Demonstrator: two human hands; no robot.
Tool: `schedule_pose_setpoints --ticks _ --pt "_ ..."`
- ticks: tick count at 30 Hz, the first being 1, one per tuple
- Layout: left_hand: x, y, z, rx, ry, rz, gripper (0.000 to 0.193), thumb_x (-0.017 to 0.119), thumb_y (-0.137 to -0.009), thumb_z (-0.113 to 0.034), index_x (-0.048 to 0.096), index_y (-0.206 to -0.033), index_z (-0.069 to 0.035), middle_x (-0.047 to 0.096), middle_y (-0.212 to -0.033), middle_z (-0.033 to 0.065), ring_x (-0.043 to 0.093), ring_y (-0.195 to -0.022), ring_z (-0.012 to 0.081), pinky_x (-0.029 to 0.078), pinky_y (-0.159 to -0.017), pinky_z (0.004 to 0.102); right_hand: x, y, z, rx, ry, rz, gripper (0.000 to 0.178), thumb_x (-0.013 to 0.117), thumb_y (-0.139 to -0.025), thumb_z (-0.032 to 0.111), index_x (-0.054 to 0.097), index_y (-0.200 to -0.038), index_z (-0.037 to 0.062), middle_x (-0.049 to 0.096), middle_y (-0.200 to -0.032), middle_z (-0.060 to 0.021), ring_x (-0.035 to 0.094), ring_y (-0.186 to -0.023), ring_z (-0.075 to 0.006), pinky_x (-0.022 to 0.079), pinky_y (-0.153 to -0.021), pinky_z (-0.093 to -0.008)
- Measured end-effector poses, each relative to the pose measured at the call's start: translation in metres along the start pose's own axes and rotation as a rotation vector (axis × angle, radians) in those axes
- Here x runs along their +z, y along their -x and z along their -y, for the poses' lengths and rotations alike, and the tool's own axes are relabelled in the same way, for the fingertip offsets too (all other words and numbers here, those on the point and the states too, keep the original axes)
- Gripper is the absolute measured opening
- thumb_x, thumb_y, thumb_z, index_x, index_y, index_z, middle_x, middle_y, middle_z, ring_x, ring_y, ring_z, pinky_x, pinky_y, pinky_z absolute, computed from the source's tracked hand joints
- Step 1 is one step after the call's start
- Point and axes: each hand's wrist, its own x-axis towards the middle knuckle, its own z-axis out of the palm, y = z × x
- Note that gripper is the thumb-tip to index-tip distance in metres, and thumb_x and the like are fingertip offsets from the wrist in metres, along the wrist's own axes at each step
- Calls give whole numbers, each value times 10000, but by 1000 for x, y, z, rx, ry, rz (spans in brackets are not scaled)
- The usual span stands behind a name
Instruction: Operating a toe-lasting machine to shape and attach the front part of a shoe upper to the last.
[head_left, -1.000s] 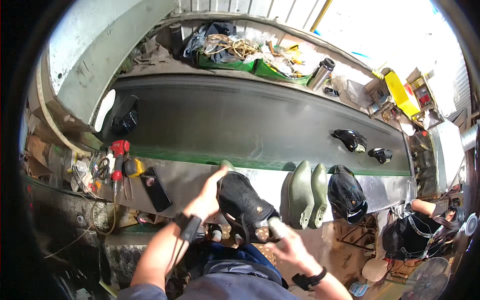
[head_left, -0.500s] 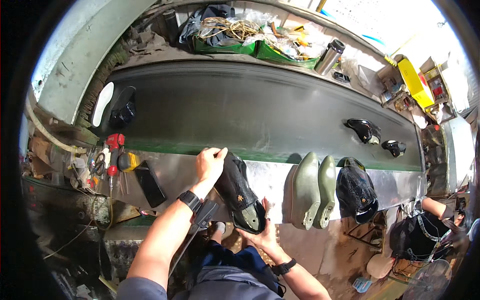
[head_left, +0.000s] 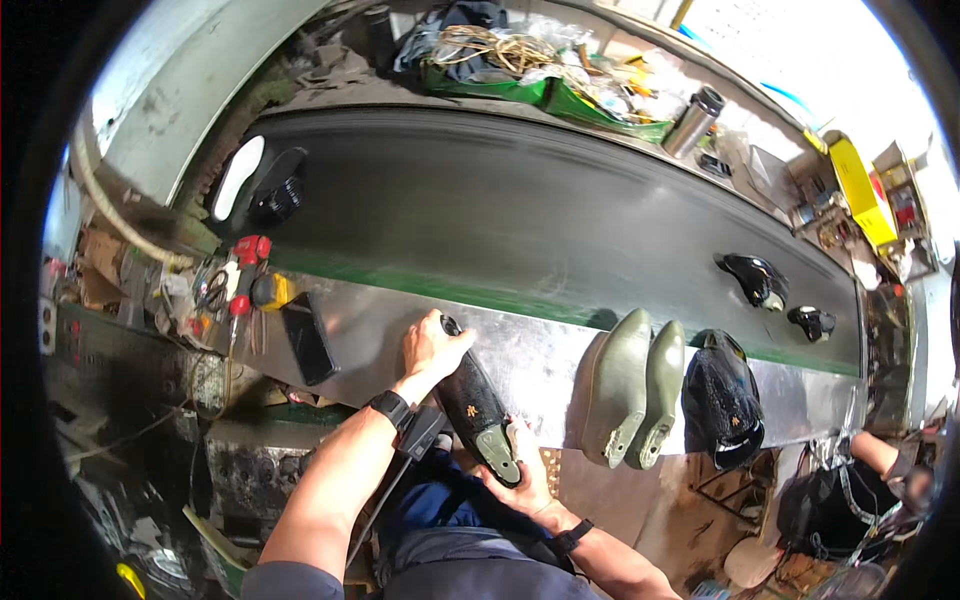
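Between my two hands I hold a black shoe upper (head_left: 465, 378) with a small gold ornament, pulled over a green shoe last (head_left: 494, 449) that shows at the heel opening. My left hand (head_left: 430, 346) is closed round the toe end. At the heel end, my right hand (head_left: 526, 478) grips the side, its fingers partly hidden underneath. Two bare green lasts, one wide last (head_left: 612, 385) and one narrow last (head_left: 661, 390), lie side by side on the metal ledge to the right. Beyond them sits another black upper (head_left: 722, 395).
A dark conveyor belt (head_left: 480, 210) runs behind the metal ledge (head_left: 545, 365). On it lie a white sole (head_left: 238, 178), a dark shoe part (head_left: 277, 190) and black shoe pieces (head_left: 752, 280). A phone (head_left: 309, 338) and red power tool (head_left: 250, 252) are left. A person (head_left: 840, 490) sits right.
The shoe upper and both hands have come slightly nearer to me and tilted. More of the green last shows at the heel. The whole view has shifted and turned a little.
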Motion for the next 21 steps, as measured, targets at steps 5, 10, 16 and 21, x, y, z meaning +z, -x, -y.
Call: schedule_pose_setpoints --ticks 5,10,16,21 --pt "-40 11 18 -118 256 -33 372 744 -703 -313 650 -871 6 706 -826 174 687 -791 286 536 -729 408 -14 -22 54 -12 -99 63 941 817 -831 154 259 -1569 -17 311 -1595 -284 255 -1515 -408 212 -1231 -504" --pt "-137 45 31 -153 294 -184 342 758 -705 -254 656 -885 18 690 -782 134 657 -730 216 521 -675 374 -13 -100 104 626 -831 173 998 692 -978 332 -21 -1609 32 261 -1634 -223 259 -1518 -329 287 -1210 -441" --pt "-235 145 109 -174 442 -425 327 765 -711 -240 669 -923 -10 672 -762 65 623 -708 170 508 -664 345 53 -148 208 1051 -458 1002 857 621 -989 518 250 -1586 28 575 -1375 -147 585 -1198 -226 498 -988 -369" --pt "-303 274 192 -313 474 -677 366 770 -719 -290 647 -935 -22 664 -761 109 621 -713 198 502 -685 356 148 -64 299 580 -721 873 483 638 -1023 221 467 -1412 -7 686 -1191 -113 662 -1038 -165 537 -884 -293"
